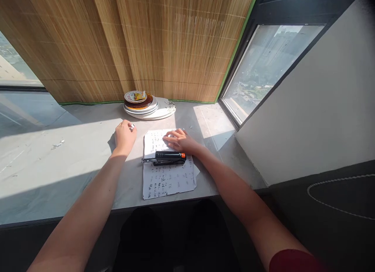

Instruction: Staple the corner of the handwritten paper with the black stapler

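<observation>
My left hand (125, 136) rests on the grey ledge, left of the paper, with its fingers closed round a small whitish object (132, 127) too small to name. Sheets of handwritten paper (175, 182) lie near the ledge's front edge. Across them sits a black stapler (168, 158) with an orange end, its narrow jaw pointing left. My right hand (178, 140) lies on the upper part of the paper, fingers spread, just behind the stapler and holding nothing.
Stacked plates (150, 111) with a small yellow packet (140, 95) on top stand at the back by a bamboo blind (146, 45). White scraps (58, 144) lie at the left. A white wall (307, 100) bounds the right side.
</observation>
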`<state>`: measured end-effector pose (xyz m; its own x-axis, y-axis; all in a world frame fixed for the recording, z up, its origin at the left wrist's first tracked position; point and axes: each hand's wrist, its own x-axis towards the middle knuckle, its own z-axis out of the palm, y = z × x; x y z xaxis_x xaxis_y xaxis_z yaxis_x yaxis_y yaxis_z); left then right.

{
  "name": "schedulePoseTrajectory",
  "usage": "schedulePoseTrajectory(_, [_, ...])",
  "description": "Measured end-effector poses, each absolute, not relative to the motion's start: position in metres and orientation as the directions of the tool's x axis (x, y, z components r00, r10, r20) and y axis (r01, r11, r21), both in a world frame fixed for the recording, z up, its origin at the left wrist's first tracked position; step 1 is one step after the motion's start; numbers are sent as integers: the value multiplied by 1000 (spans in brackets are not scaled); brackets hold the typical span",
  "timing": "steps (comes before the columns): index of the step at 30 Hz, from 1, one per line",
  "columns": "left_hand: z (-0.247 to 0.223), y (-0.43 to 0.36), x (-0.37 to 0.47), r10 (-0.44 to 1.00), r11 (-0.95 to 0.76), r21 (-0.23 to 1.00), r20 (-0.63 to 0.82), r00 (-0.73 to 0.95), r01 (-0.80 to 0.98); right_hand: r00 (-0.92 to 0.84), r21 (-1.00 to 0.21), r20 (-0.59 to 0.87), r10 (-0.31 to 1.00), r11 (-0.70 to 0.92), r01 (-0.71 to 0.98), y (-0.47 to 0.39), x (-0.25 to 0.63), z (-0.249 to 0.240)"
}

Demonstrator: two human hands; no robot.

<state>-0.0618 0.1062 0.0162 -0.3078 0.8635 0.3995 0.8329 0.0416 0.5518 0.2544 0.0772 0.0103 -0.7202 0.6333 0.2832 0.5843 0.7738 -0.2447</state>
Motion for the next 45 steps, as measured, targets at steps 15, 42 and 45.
schedulePoseTrajectory(15, [33,79,-23,846,-511,603,481,232,613,-819,-812,300,489,581,49,79,281,43])
schedulePoseTrajectory(42, [28,86,-20,852,-521,820,518,83,237,-581,-672,407,705,662,332,76,276,35])
schedulePoseTrajectory(45, [30,86,-18,855,-518,839,511,89,164,-564,-688,395,725,640,342,78,275,33])
